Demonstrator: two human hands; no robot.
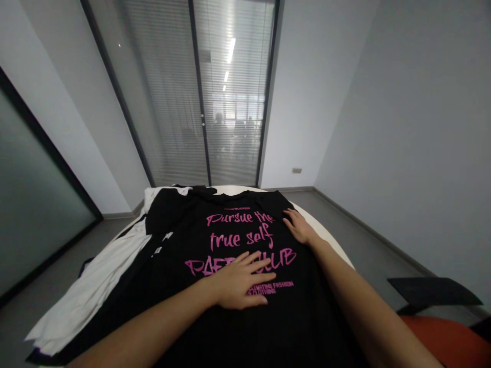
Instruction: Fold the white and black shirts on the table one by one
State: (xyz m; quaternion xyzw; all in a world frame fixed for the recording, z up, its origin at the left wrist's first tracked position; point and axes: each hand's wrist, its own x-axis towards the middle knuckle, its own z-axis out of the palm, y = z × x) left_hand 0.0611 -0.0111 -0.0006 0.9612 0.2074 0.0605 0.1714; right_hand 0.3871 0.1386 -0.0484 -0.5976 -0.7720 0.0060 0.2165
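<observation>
At the bottom right, a red seat (445, 340) is poking into view, with a black piece (435, 291) sitting just above it. A black shirt (238, 248) is lying spread out on the white worktop (230, 189), and it is reaching down to the bottom of the view. The left hand (240, 281) is resting flat on the shirt's front. Its fingers are spreading apart, so its grip is holding nothing, and the shirt is lying right under it. This hand is covering part of the pink words (241, 238) (the top ones are saying "Pursue the true self"). A white cloth (99, 281) is lying on the left, beside the shirt. Farther up, the right hand (300, 226) is touching the shirt's right sleeve edge. Its grip is loose too, and the shirt is lying under its fingers and to their left. Way back, a glass wall with blinds (233, 128) is standing.
</observation>
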